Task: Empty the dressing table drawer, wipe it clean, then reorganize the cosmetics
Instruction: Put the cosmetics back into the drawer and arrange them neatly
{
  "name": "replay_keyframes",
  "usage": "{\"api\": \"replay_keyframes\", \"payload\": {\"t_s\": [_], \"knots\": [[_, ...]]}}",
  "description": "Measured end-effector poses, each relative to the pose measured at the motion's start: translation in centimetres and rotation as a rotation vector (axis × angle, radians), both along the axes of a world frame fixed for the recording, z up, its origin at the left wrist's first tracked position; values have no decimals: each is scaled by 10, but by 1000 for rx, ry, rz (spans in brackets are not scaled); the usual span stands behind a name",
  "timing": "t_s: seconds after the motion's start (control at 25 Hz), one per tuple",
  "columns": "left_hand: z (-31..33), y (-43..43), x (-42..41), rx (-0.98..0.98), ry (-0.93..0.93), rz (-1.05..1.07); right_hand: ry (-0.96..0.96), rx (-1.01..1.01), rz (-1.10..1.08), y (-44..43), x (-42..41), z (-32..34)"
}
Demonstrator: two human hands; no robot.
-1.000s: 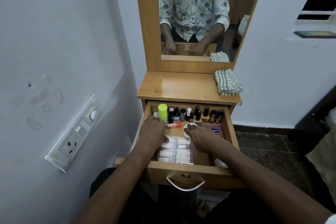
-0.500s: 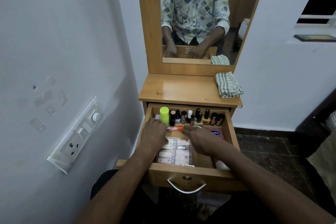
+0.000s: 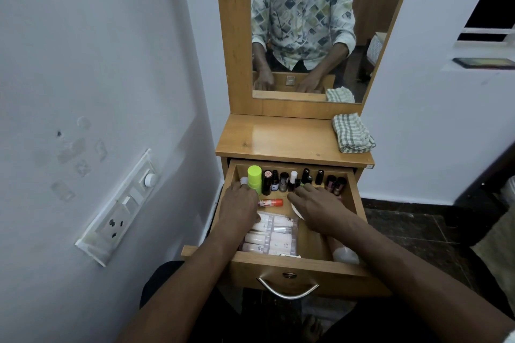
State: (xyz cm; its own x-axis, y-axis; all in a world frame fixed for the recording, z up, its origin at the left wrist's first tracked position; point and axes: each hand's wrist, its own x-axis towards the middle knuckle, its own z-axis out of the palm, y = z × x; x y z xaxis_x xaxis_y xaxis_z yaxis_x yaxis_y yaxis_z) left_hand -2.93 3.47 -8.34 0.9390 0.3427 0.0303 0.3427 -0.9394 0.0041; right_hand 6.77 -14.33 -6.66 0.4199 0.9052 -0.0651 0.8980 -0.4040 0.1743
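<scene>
The wooden drawer (image 3: pixel 295 273) stands pulled open with both hands inside it. Along its back wall runs a row of upright cosmetics: a lime-green bottle (image 3: pixel 254 178), then several small dark bottles (image 3: pixel 284 181). My left hand (image 3: pixel 239 203) lies at the back left, fingers bent down against a small white-capped item (image 3: pixel 244 180) and the green bottle; its grip is hidden. My right hand (image 3: pixel 315 203) reaches flat toward the small bottles, covering a white round compact (image 3: pixel 296 210). A red-orange tube (image 3: pixel 270 202) lies between the hands. A clear pouch of white tubes (image 3: pixel 273 234) fills the front left.
A folded checked cloth (image 3: pixel 352 132) lies on the right of the dressing table top (image 3: pixel 278 136). The mirror (image 3: pixel 306 22) above reflects a person. A wall with a switch panel (image 3: pixel 122 209) stands close on the left. Dark floor lies to the right.
My right hand has slid from the white compact toward the back row of small bottles. My left hand has stayed by the green bottle.
</scene>
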Motion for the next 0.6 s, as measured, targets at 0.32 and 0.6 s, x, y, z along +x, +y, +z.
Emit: {"api": "replay_keyframes", "payload": {"t_s": [0.32,0.6], "knots": [[-4,0,2,7,-10,8,181,-226,-70,-5,-36,14],[-4,-1,1,16,-16,7,279,-183,23,27,-45,-12]]}}
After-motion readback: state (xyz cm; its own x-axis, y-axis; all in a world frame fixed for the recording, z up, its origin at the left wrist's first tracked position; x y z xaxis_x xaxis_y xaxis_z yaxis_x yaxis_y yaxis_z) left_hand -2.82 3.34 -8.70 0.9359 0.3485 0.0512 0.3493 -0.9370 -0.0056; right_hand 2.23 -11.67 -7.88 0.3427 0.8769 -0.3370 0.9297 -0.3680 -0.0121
